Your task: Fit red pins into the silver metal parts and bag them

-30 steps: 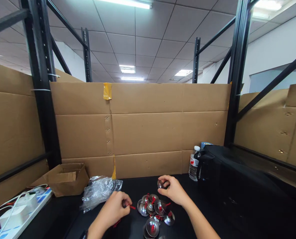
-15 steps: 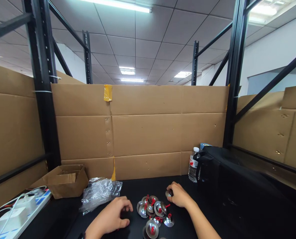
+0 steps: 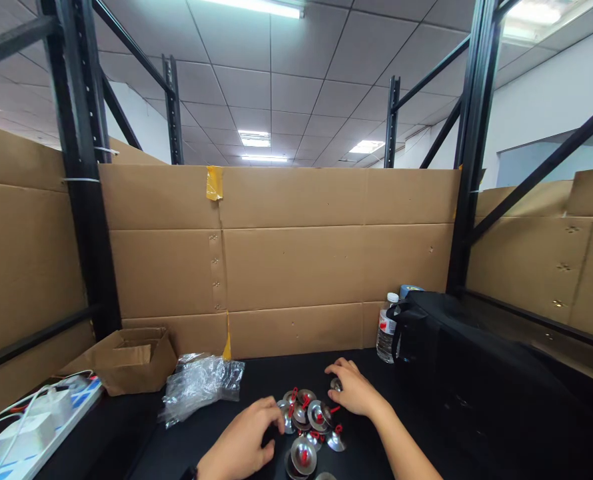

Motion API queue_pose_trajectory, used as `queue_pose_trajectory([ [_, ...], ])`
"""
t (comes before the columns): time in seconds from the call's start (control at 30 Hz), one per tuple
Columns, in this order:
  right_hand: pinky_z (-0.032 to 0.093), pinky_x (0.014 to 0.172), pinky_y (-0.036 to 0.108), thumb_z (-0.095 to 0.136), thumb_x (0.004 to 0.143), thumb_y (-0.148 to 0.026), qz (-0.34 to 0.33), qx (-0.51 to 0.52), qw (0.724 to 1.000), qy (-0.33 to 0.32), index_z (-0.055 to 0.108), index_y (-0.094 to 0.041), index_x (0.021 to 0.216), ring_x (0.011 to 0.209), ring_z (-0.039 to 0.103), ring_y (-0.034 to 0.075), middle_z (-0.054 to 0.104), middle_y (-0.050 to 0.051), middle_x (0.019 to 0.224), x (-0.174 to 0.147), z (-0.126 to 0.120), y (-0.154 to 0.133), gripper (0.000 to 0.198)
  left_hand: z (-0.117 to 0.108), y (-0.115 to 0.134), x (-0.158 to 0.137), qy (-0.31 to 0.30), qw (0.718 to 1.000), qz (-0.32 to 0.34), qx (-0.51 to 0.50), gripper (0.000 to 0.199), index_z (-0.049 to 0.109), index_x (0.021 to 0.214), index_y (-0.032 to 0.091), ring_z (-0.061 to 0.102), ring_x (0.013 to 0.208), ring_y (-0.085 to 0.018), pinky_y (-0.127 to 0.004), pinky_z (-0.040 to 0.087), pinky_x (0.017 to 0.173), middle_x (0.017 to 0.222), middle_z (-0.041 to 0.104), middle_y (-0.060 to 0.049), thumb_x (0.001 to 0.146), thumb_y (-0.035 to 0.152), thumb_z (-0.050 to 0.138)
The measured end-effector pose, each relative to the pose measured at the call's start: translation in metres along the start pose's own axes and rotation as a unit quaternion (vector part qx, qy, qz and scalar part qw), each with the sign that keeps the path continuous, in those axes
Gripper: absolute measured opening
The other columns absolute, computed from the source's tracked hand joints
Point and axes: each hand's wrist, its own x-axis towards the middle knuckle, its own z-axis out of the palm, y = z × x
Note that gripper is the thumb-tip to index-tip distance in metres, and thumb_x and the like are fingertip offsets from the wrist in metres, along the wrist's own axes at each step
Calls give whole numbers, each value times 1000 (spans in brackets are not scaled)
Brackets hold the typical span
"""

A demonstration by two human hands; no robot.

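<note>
Small metal finger cymbals [image 3: 319, 416] with red cords lie in a loose pile on the black tabletop. My left hand [image 3: 246, 437] is at the pile's left side, thumb and fingers apart, its fingertips against or just beside the leftmost cymbal [image 3: 286, 421]. Behind and right of the pile, my right hand [image 3: 355, 388] has its thumb and fingers spread around a single cymbal [image 3: 336, 384], partly hidden by the hand. Nearer me sits another cymbal [image 3: 304, 456] with a red cord, overlapping one beneath it. The bottom edge cuts off one more cymbal [image 3: 325, 476].
Crumpled clear plastic [image 3: 204, 387] and an open cardboard box [image 3: 134, 360] stand at left, by a white power strip [image 3: 51, 437] with plugs. A water bottle [image 3: 386, 330] and a black bag [image 3: 476, 380] are at right. A cardboard wall [image 3: 291, 267] closes the back.
My left hand has moved right to the edge of the pile. My right hand's fingers have spread wider around the single cymbal. The view has tilted slightly.
</note>
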Motion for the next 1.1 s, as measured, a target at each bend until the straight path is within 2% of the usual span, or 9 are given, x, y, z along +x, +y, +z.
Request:
queue_pose_trajectory([
  [0.1, 41, 103, 36, 66, 75, -26, -6, 12, 1000, 9, 68, -22, 124, 118, 52, 27, 59, 10, 125, -1, -1, -2, 50, 0, 9, 1, 13, 999, 25, -21, 54, 61, 131, 34, 52, 128, -25, -37, 37, 110, 144, 55, -4, 81, 15, 63],
  [0.2, 41, 103, 36, 66, 75, -26, -11, 15, 1000, 11, 68, -22, 124, 118, 52, 27, 59, 10, 125, -1, -2, -4, 49, 5, 13, 3, -57, 997, 51, -30, 62, 49, 144, 45, 38, 143, -32, -50, 29, 117, 159, 41, -2, 87, 34, 69],
  [0.33, 40, 104, 37, 67, 76, -26, -15, 22, 1000, 9, 68, -22, 124, 118, 53, 28, 59, 10, 126, -2, -4, -7, 48, 13, 13, 7, -84, 995, 45, -40, 54, 60, 136, 45, 45, 138, -33, -50, 31, 116, 153, 50, -2, 84, 35, 73],
  [0.43, 40, 104, 36, 67, 75, -26, -18, 29, 999, 11, 68, -23, 123, 119, 53, 28, 59, 10, 126, -2, -3, -6, 48, 16, 16, 10, -55, 997, 23, -44, 48, 66, 128, 41, 50, 131, -29, -44, 34, 112, 144, 56, -1, 82, 29, 74],
  [0.6, 42, 102, 37, 68, 74, -24, -32, 41, 998, 25, 69, -22, 121, 116, 54, 27, 60, 10, 123, -1, -2, -4, 47, 18, 23, 13, 9, 998, -15, -55, 18, 71, 95, 26, 54, 119, -25, -35, 36, 104, 123, 66, -2, 79, 20, 75],
  [0.77, 47, 92, 34, 67, 79, -23, -79, 144, 984, 65, 73, -21, 108, 102, 62, 23, 67, 9, 113, -1, -6, -23, 30, 16, 19, 11, 18, 995, -1, -99, 7, 71, 92, 25, 60, 102, -21, -28, 39, 92, 102, 72, 0, 86, 28, 71],
  [0.87, 49, 72, 29, 71, 82, -33, -111, 290, 951, -16, 75, -19, 103, 79, 65, 18, 72, 7, 99, -5, -3, -45, 25, 14, 16, 10, 60, 991, 0, -121, 11, 70, 91, 23, 62, 98, -20, -28, 40, 90, 98, 72, -1, 90, 34, 68],
  [0.97, 47, 65, 26, 82, 75, -45, -118, 445, 878, -132, 74, -18, 106, 71, 66, 16, 73, 4, 86, -10, 4, -64, 42, 13, 15, 13, 138, 977, 9, -165, 19, 70, 92, 22, 63, 94, -21, -29, 44, 88, 95, 71, -4, 93, 40, 64],
  [1.1, 50, 70, 27, 92, 61, -42, -110, 546, 817, -150, 74, -16, 100, 75, 70, 17, 73, 4, 86, -14, 12, -75, 50, 10, 16, 17, 202, 956, 43, -207, 26, 72, 85, 20, 63, 93, -22, -31, 48, 87, 93, 68, -7, 91, 45, 66],
])
